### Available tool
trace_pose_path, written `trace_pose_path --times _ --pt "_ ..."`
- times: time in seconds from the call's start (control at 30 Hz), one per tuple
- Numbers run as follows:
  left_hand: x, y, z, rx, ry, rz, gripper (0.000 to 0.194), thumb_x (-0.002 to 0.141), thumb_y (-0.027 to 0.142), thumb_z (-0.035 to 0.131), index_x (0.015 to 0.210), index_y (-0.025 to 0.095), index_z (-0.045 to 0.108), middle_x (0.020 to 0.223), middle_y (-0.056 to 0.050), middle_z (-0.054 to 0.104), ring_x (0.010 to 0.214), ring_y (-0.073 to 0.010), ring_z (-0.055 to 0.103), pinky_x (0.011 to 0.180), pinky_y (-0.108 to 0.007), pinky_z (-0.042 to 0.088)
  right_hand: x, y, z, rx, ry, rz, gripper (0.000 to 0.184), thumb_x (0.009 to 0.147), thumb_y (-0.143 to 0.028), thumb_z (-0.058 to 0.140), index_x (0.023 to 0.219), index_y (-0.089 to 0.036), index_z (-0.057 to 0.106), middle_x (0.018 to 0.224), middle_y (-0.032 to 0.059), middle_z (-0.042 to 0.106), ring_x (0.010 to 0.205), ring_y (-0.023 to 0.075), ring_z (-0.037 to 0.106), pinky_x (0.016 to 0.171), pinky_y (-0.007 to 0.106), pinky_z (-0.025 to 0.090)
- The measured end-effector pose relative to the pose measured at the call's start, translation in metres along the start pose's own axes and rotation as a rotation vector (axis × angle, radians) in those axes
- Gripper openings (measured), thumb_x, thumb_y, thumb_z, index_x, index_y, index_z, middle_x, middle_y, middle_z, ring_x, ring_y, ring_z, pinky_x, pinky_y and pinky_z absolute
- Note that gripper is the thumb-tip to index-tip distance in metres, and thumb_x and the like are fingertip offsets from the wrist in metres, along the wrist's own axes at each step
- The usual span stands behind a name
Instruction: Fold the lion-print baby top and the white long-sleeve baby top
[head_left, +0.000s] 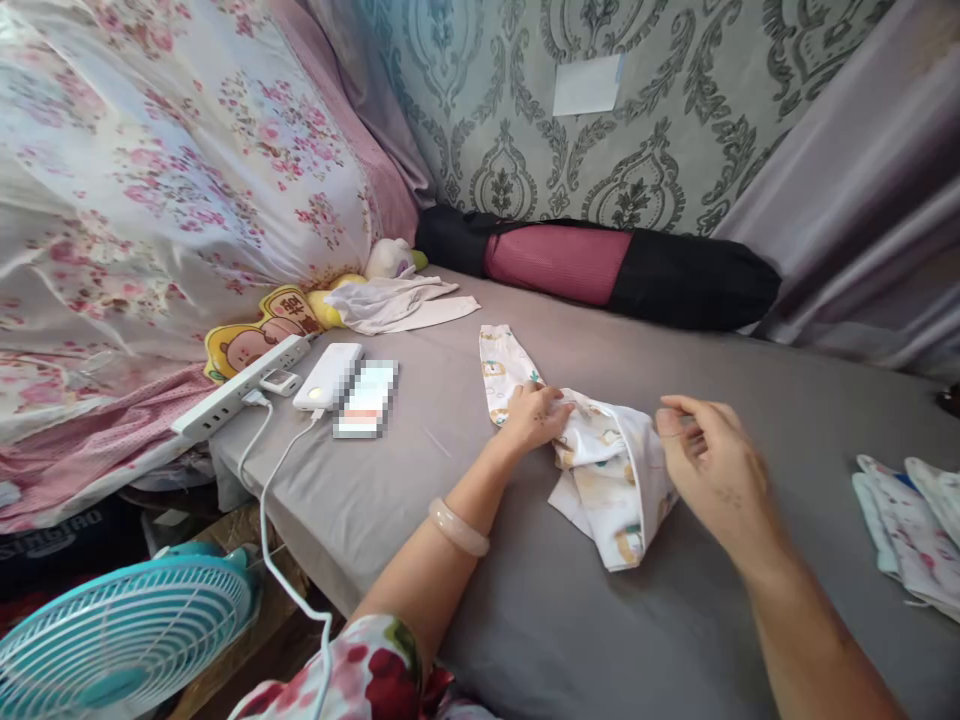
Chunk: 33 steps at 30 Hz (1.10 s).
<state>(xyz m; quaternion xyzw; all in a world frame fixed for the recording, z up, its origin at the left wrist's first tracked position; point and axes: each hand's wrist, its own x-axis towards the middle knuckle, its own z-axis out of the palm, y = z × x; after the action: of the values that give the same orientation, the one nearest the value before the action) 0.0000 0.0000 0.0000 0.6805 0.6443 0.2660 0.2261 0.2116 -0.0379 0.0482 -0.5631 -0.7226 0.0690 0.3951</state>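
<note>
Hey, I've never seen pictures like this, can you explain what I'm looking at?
There's no machine: a person's bare hands, seen from one head-worn camera looking forward and down. The left hand rests on a patterned white cloth; the right hand is beside its edge, but I can't tell whether it grips. The grey sheet beneath also bears a blurred-out device, a white box, a long black-and-maroon bag and, far right, more cloths.

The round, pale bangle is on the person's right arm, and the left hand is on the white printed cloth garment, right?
Wrong arm: the head view shows the round, pale bangle on the left arm. The left hand is indeed on the garment.
</note>
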Motion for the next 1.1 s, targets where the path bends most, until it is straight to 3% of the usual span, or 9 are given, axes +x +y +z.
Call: trace_pose_path --times 0.1,0.2,0.3,0.47,0.63,0.73,0.83,0.97,1.1 --pt "-0.001 -0.007 0.003 -0.008 0.052 0.005 0.035 0.091 0.04 0.053 0.114 0.019 0.068 0.117 -0.013 0.061 0.115 -0.0272 0.054 0.101 -0.04 0.042 -0.014 -0.032 0.0 -0.101 -0.137 -0.113 0.054 0.086 -0.052 0.056 0.131 -0.022 0.054 0.12 0.0142 0.058 0.102 0.0288 0.058 0.086 0.041 0.048" --pt "-0.003 -0.011 0.004 0.01 0.053 0.054 0.028 0.091 0.036 0.052 0.102 0.018 0.07 0.111 -0.012 0.063 0.111 -0.0257 0.056 0.1 -0.039 0.043 -0.024 -0.035 0.008 -0.223 -0.221 -0.122 0.052 0.087 -0.043 0.053 0.134 -0.022 0.05 0.121 0.0149 0.058 0.107 0.0326 0.056 0.086 0.045 0.048" --pt "-0.005 -0.012 0.003 0.007 0.053 0.073 0.022 0.091 0.029 0.052 0.093 0.017 0.07 0.106 -0.012 0.065 0.107 -0.0243 0.057 0.097 -0.037 0.044 -0.022 -0.012 0.011 -0.266 -0.221 -0.077 0.042 0.087 -0.035 0.048 0.125 -0.02 0.058 0.114 0.0142 0.061 0.101 0.0301 0.06 0.086 0.043 0.048" --pt "-0.006 -0.007 0.0 -0.11 0.189 0.154 0.019 0.092 0.03 0.052 0.093 0.02 0.067 0.114 -0.009 0.064 0.112 -0.0229 0.055 0.102 -0.038 0.041 -0.006 0.021 -0.006 -0.235 -0.323 0.044 0.027 0.085 -0.027 0.043 0.092 -0.022 0.069 0.091 0.0084 0.071 0.082 0.024 0.066 0.074 0.035 0.049" --pt "-0.007 -0.002 0.001 -0.174 0.059 0.187 0.023 0.093 0.029 0.048 0.107 0.021 0.065 0.107 -0.007 0.069 0.104 -0.0221 0.061 0.095 -0.037 0.046 -0.001 0.003 -0.019 -0.072 -0.391 0.315 0.025 0.088 -0.033 0.044 0.089 -0.022 0.067 0.079 0.0053 0.072 0.065 0.0193 0.067 0.061 0.029 0.046" --pt "-0.007 -0.003 0.002 -0.186 0.036 0.17 0.025 0.093 0.027 0.046 0.107 0.02 0.065 0.107 -0.007 0.07 0.1 -0.0212 0.063 0.09 -0.034 0.048 -0.009 -0.016 -0.012 -0.136 -0.459 0.27 0.021 0.085 -0.041 0.055 0.082 -0.023 0.064 0.074 0.0047 0.07 0.068 0.0207 0.066 0.059 0.028 0.042" --pt "-0.006 -0.004 0.001 -0.218 0.038 0.137 0.027 0.094 0.027 0.043 0.105 0.02 0.066 0.102 -0.007 0.071 0.095 -0.0201 0.064 0.087 -0.033 0.049 -0.015 -0.023 -0.005 -0.202 -0.532 0.173 0.016 0.087 -0.031 0.05 0.078 -0.023 0.059 0.075 0.0042 0.068 0.069 0.0197 0.063 0.059 0.027 0.037" --pt "-0.008 -0.003 -0.002 -0.237 0.013 0.118 0.026 0.092 0.027 0.045 0.107 0.018 0.064 0.105 -0.008 0.07 0.095 -0.0206 0.064 0.088 -0.035 0.049 -0.009 -0.017 -0.011 -0.182 -0.453 0.213 0.017 0.09 -0.025 0.041 0.078 -0.023 0.053 0.076 0.0028 0.066 0.071 0.0179 0.061 0.062 0.027 0.037" --pt "-0.01 -0.002 -0.003 -0.186 0.006 0.136 0.028 0.089 0.03 0.054 0.113 0.018 0.061 0.115 -0.011 0.066 0.107 -0.024 0.061 0.093 -0.039 0.048 -0.007 -0.017 -0.016 -0.165 -0.36 0.288 0.019 0.088 -0.041 0.05 0.083 -0.023 0.053 0.077 0.0024 0.064 0.071 0.0191 0.06 0.063 0.027 0.038"
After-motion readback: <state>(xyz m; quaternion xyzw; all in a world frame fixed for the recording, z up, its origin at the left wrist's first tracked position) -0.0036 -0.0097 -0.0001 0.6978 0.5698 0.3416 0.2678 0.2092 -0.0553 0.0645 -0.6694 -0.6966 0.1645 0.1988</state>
